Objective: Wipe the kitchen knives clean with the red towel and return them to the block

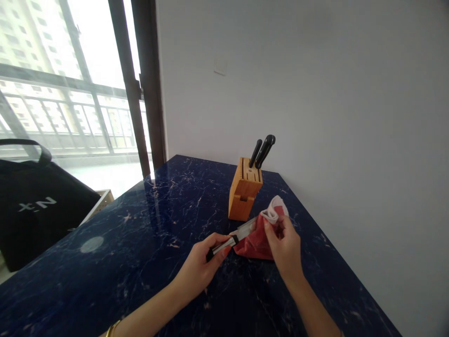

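In my left hand (200, 265) I grip a kitchen knife (242, 232) by its black handle, with the steel blade pointing right and up. The blade's far end meets a red and white cloth (257, 242), and its tip is hidden by the cloth. My right hand (285, 246) pinches the cloth's folded upper edge, and the lower part rests on the dark blue marble counter (147, 243). Behind them stands a wooden knife block (244, 193) holding black-handled knives (264, 151), their blades hidden.
A black bag (38, 210) with a strap stands beyond the counter's left edge, with a pale perforated box (102, 200) beside it. A white wall (333, 103) runs along the counter's right and far sides. A large window (70, 79) is at the far left.
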{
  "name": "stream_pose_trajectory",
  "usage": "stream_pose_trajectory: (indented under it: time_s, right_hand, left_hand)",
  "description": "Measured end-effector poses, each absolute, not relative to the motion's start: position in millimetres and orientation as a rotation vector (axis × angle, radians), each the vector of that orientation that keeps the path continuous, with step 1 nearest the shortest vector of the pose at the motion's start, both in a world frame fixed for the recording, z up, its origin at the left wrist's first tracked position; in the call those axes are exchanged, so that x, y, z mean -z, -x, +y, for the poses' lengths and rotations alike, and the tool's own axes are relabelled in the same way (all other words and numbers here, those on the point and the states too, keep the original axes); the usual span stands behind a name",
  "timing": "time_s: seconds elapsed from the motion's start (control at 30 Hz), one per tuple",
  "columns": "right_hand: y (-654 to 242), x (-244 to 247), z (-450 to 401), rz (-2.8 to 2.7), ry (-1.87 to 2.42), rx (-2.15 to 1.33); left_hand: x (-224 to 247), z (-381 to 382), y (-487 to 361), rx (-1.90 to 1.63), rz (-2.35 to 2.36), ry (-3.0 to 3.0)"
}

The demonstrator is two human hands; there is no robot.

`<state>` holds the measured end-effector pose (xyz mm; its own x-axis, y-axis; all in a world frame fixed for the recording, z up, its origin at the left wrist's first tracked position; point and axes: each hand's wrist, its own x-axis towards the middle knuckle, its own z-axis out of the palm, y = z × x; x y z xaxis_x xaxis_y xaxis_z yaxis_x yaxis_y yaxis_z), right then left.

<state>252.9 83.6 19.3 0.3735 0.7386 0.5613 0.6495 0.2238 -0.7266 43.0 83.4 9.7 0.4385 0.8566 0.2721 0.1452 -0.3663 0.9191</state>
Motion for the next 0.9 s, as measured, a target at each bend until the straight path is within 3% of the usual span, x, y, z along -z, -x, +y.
stream_pose_trajectory:
  time_s: [0.53,0.9]
  right_hand:
    - [-197,-18,69,-1.580,1.214,-0.530]
    - [-193,-4,71,-1.295,1.168,-0.683]
  left_hand:
    - [-5,90,-44,-1.076,0.875,-1.671]
    - [-9,85,-47,-1.095,0.837,-1.621]
